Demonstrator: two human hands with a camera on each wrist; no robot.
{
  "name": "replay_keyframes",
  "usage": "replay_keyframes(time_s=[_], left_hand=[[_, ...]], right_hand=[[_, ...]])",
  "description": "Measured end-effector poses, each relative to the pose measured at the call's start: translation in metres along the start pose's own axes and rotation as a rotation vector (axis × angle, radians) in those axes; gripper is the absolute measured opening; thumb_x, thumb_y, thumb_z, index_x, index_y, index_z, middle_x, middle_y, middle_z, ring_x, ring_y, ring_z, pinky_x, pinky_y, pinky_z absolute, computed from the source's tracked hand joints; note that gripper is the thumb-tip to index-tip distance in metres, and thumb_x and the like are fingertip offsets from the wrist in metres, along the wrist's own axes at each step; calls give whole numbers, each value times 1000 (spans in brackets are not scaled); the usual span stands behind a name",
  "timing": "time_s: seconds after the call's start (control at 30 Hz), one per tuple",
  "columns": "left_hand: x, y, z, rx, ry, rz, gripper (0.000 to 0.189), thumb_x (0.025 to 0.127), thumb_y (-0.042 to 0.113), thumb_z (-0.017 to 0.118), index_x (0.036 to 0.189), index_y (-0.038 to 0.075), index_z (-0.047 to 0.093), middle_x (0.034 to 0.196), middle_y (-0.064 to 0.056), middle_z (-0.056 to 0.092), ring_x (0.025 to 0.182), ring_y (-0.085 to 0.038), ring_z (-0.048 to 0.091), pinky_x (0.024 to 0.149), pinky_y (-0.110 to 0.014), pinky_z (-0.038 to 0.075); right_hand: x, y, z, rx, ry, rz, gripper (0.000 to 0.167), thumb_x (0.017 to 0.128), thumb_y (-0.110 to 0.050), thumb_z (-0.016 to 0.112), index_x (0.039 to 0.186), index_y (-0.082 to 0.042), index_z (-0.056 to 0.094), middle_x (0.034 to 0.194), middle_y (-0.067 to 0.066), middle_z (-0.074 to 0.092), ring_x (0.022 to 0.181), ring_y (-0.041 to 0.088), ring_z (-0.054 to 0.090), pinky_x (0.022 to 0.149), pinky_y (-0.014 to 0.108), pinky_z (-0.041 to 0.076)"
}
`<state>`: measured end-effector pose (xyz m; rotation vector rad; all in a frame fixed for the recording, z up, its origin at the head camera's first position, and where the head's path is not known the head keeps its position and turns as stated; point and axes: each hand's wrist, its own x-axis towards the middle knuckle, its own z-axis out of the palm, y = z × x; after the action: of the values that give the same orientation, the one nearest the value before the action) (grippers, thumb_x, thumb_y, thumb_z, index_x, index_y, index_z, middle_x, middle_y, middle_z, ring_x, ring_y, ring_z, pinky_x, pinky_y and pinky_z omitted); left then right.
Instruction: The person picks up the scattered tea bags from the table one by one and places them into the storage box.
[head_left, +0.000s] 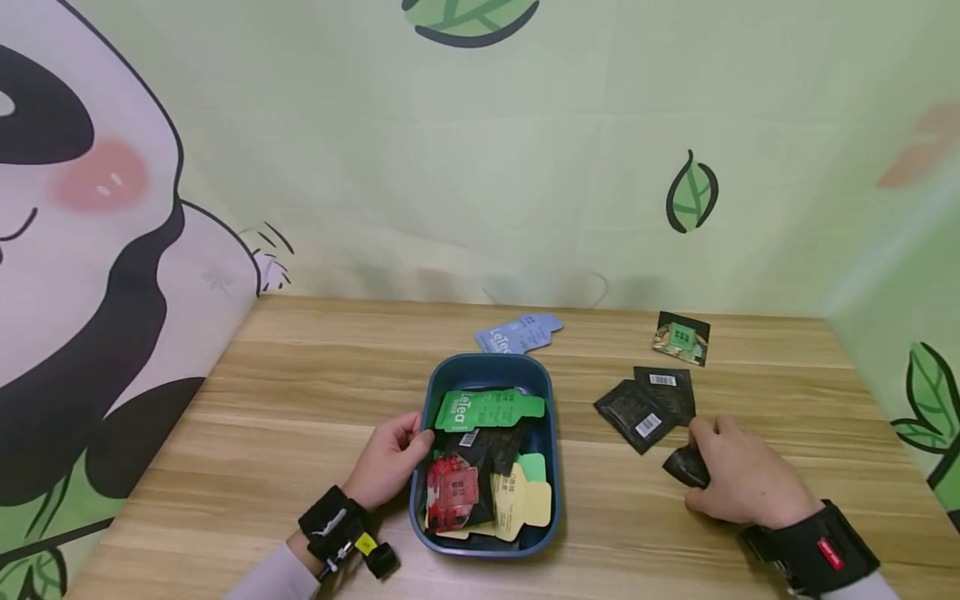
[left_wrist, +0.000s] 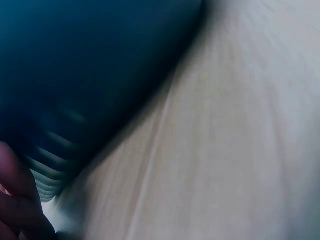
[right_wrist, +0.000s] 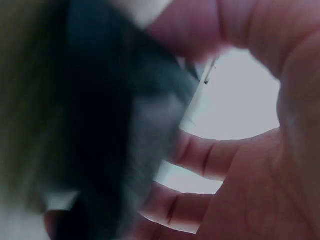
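Note:
My left hand grips the left wall of a dark blue rectangular bin, thumb at the rim. In the left wrist view the bin's ribbed side fills the upper left, with fingers against it. Inside lie a green LeTea card, a black sachet with a red picture, a cream card and other black sachets. My right hand pinches a black sachet between thumb and fingers over the right of the table. That sachet looks blurred and dark in the right wrist view.
Two overlapping black sachets with white barcode labels lie just left of my right hand. Farther back is a sachet with a green label. A blue LeTea card lies behind the bin. A printed backdrop borders the wooden table.

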<state>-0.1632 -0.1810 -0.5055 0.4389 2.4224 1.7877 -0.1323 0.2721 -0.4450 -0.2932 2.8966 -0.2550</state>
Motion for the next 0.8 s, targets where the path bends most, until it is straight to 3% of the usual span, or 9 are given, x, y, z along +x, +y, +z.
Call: replay_keyframes(time_s=[0.17,0.33,0.53,0.63,0.8], left_hand=[[0,-1,0,-3,-2,6,26,101,5,55,76,5,48,67,4,42,62,-6,43,56,-21,34],[0,-1,0,-8,-3,5,26,101,6,55,76,5,48,66,5,42,61,-5,43,55,-21,33],[-1,0,0,-6,4,12,27,100,4,55,75,6,47,65,6,42,60,-4,42,54,-20,33],[0,1,0,-5,6,11,27,100,5,55,75,6,47,65,6,42,60,-4,43,55,-20,33],[0,2,0,-9,0,8,26,101,5,55,76,6,48,67,5,43,62,-5,44,56,-21,34]], right_hand=[[3,1,5,2,-34,8,63,73,-19,85,124,5,57,94,15,60,75,24,55,63,41,50],[6,-2,8,-7,-17,6,49,76,-7,77,120,8,61,92,16,66,76,23,60,65,46,53],[6,-24,3,22,93,-81,30,79,-5,69,108,2,66,80,5,63,66,16,51,58,35,43],[8,-40,-2,33,169,-140,25,81,-3,67,106,0,66,82,2,61,67,13,50,57,31,41],[14,-67,-10,36,233,-223,15,84,-1,65,92,-10,58,78,-2,50,65,11,44,56,26,36]])
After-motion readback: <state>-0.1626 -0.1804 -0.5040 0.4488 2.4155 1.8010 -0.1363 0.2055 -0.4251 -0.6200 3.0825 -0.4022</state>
